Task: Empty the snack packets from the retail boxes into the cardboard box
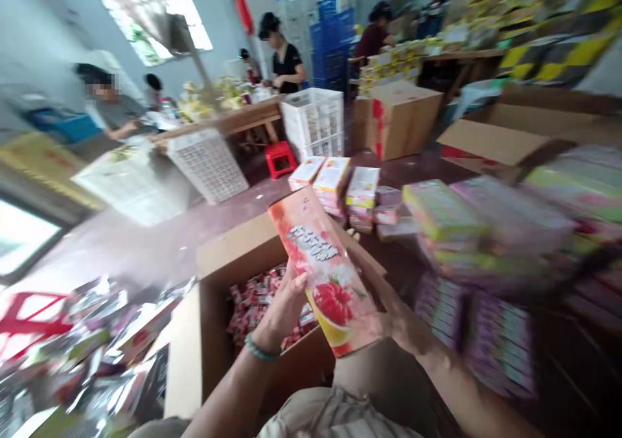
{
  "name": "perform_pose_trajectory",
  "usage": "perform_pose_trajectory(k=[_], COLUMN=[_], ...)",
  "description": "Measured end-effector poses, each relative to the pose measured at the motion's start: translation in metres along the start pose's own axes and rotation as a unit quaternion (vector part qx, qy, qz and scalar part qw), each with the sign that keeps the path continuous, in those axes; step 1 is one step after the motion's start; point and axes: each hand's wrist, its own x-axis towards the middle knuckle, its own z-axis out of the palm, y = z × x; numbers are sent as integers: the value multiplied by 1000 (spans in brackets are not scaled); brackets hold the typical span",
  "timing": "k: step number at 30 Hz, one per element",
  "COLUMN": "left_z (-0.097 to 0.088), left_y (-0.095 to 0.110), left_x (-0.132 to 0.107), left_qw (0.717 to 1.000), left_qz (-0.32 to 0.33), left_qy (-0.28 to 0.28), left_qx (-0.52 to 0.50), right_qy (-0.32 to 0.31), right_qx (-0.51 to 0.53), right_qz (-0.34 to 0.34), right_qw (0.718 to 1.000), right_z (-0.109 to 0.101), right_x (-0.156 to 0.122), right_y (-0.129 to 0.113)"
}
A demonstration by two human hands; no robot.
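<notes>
Above carton [214,334], pouch [323,273] between both hands' fingers [291,289].

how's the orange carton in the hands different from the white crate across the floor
The orange carton is a slim printed box with a fruit picture; the white crate is bulkier latticed plastic. The carton is held tilted between the left hand and right hand; the crate rests on the floor. Both are box-shaped.
</notes>
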Motion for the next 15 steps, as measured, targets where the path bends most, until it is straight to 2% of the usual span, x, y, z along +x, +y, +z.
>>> perform_pose_trajectory(k=[2,4,7,9,11,13,15], left_z=[-4,-19,-48,-63,-70,-74,-80], left_y=[5,9,15,19,22,23,19], left_x=[-7,-18,-36,-45,-52,-56,-55], left_qw=[997,991,984,984,986,986,982], left_qz=[44,59,62,52,27,-1,-21], left_qy=[47,105,157,158,143,128,139], left_qx=[-46,-63,-59,-56,-76,-107,-129], right_qy=[-55,-96,-95,-73,-65,-72,-98], right_qx=[-38,-21,73,125,142,132,89], right_qz=[5,37,101,137,166,179,169], right_qw=[998,994,988,980,974,972,977], right_z=[24,43,64,72,75,77,80], right_x=[14,26,48,66,82,96,111], right_y=[18,41,73,84,89,90,94])
